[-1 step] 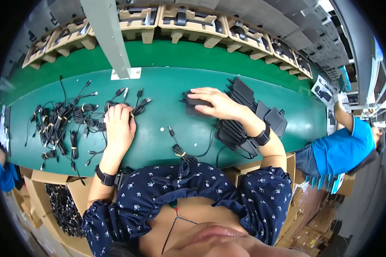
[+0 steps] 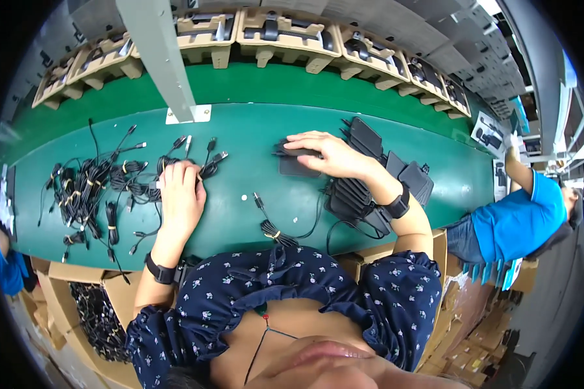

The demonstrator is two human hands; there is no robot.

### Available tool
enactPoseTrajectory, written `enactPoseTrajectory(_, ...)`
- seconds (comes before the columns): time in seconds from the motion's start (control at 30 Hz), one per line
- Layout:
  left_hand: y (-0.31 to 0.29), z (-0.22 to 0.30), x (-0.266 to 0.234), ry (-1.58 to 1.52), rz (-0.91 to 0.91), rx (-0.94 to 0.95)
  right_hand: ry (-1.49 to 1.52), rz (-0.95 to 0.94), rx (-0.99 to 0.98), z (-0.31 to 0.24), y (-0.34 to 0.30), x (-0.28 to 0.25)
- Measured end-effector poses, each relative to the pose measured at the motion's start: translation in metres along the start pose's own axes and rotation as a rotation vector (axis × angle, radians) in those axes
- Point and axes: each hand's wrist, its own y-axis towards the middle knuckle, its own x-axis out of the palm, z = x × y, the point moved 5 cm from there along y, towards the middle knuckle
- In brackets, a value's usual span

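My left hand (image 2: 182, 193) is curled over a bundled black cable (image 2: 169, 161), with connector ends poking out past the fingertips. To its left lies a loose pile of black cables (image 2: 84, 185), several tied with tan bands. My right hand (image 2: 331, 155) grips a flat black rectangular pad (image 2: 300, 168), thumb on the near side and fingers on the far side; the hand partly hides it. Under and beside the right forearm is a heap of similar black pads (image 2: 350, 198). One tied cable (image 2: 276, 232) trails from this heap toward my body.
A grey metal post (image 2: 159, 65) is bolted to the green table (image 2: 240, 126). Moulded brown trays (image 2: 289, 42) holding black parts line the back. Cardboard boxes stand below the near edge, one with black cables (image 2: 97, 318). A person in blue (image 2: 519, 207) works at right.
My right hand has shifted slightly on the black pad, and more of the pad's near part shows. My left hand stays on the bundled cable.
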Motion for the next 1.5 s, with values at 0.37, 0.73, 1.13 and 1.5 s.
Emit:
enactPoseTrajectory(0.37, -0.003, 0.005, 0.013, 0.016, 0.023, 0.047, 0.058, 0.412, 0.133, 0.012, 0.009, -0.084)
enactPoseTrajectory(0.73, -0.006, 0.008, 0.014, 0.075, -0.014, 0.053, -0.19, 1.383, 0.386, 0.213, -0.059, -0.276)
enactPoseTrajectory(1.13, -0.003, 0.002, -0.015, -0.057, -0.028, 0.043, -1.283, 0.748, 0.361, 0.313, -0.061, -0.278)
enactPoseTrajectory(1.5, -0.031, -0.015, -0.027, -0.151, 0.238, 0.143, -0.683, 1.039, -0.062, 0.098, 0.01, -0.145)
